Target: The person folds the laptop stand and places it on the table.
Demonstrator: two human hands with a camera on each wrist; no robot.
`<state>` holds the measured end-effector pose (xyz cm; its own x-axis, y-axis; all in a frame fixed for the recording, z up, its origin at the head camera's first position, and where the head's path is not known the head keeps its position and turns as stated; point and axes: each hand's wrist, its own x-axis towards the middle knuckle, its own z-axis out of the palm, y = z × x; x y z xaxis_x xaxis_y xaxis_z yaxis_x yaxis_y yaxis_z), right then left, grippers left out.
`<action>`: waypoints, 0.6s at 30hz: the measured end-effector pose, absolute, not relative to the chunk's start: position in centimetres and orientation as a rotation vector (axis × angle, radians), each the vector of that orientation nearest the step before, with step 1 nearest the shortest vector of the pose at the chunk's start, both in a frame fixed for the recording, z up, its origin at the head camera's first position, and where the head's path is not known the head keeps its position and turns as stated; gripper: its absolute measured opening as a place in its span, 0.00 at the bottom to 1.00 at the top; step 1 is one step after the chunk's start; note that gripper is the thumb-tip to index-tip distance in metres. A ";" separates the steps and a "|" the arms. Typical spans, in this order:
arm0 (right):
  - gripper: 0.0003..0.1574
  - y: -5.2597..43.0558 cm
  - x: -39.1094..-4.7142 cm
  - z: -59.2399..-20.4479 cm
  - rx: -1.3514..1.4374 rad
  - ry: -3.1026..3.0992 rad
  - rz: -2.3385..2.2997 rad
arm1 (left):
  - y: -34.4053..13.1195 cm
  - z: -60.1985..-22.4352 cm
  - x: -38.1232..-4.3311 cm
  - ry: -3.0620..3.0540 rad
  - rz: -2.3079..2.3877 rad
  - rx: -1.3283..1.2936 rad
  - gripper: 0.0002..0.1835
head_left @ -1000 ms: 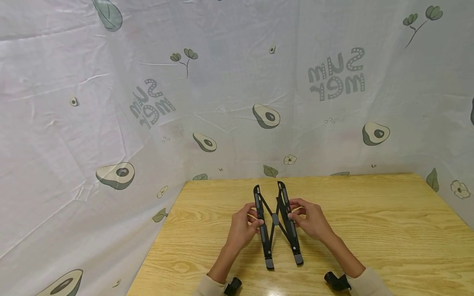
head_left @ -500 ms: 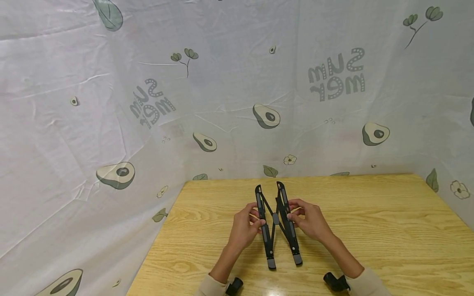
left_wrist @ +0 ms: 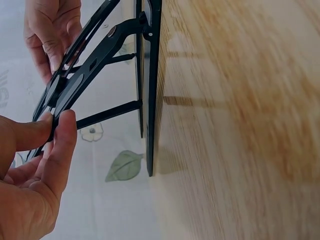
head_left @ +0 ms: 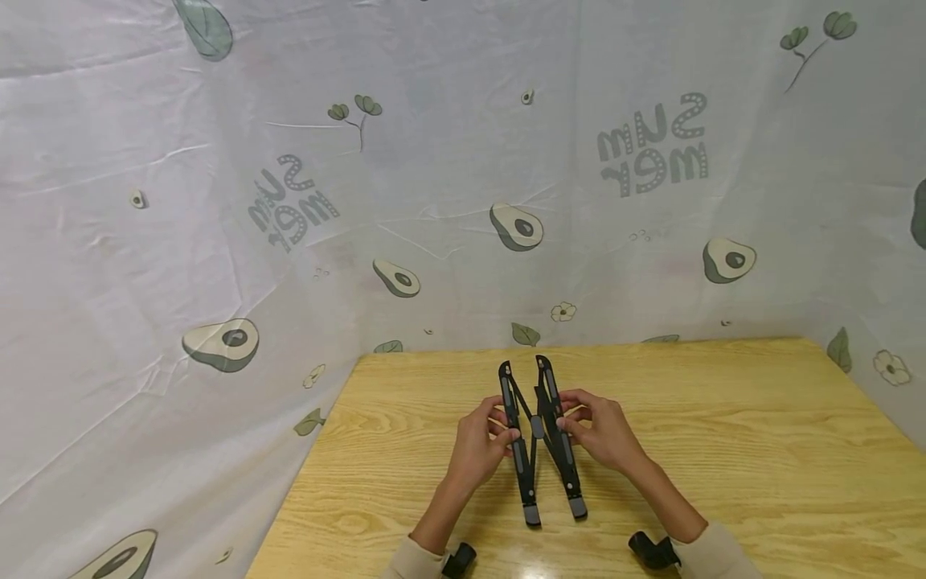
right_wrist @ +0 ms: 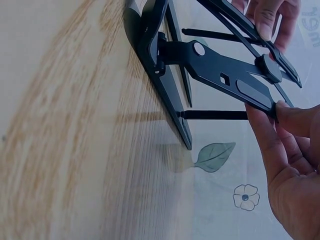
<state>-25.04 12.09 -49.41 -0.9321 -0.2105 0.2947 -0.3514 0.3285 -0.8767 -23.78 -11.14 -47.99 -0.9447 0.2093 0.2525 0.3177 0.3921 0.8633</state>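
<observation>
A black folding laptop stand (head_left: 537, 426) with grey pads stands on the wooden table, its two long rails joined by crossed bars at a central hub. My left hand (head_left: 477, 446) pinches the left rail between thumb and fingers. On the other side, my right hand (head_left: 604, 430) pinches the right rail the same way. In the left wrist view, the raised upper rails slope above the base bars, with support struts between them. The right wrist view shows my right thumb and fingers (right_wrist: 295, 150) at the edge of the upper rail (right_wrist: 232, 80).
The wooden table (head_left: 723, 450) extends to both sides of the stand. Behind it hangs a pale cloth (head_left: 448, 161) printed with avocados and leaves. A black wrist device (head_left: 457, 560) sits at my left sleeve, and a similar one (head_left: 653, 551) at my right.
The stand's two rails have drawn slightly closer together, the right one shifting left with my right hand and the left one a little right. Both hands keep their hold.
</observation>
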 end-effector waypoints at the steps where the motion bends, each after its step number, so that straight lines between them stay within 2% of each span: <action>1: 0.26 12.1 -25.0 -49.4 0.526 -2.453 1.669 | -11.1 -48.0 -23.8 -2.534 -1.607 -0.485 0.27; 18: 0.24 11.8 -24.9 -49.3 0.496 -2.480 1.624 | -10.7 -48.3 -24.1 -2.539 -1.590 -0.501 0.28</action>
<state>-24.93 11.81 -49.33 -0.9365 -0.1981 0.2892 -0.3443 0.3644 -0.8653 -24.05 -10.68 -48.27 -0.9404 0.2206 0.2588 0.3292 0.3992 0.8557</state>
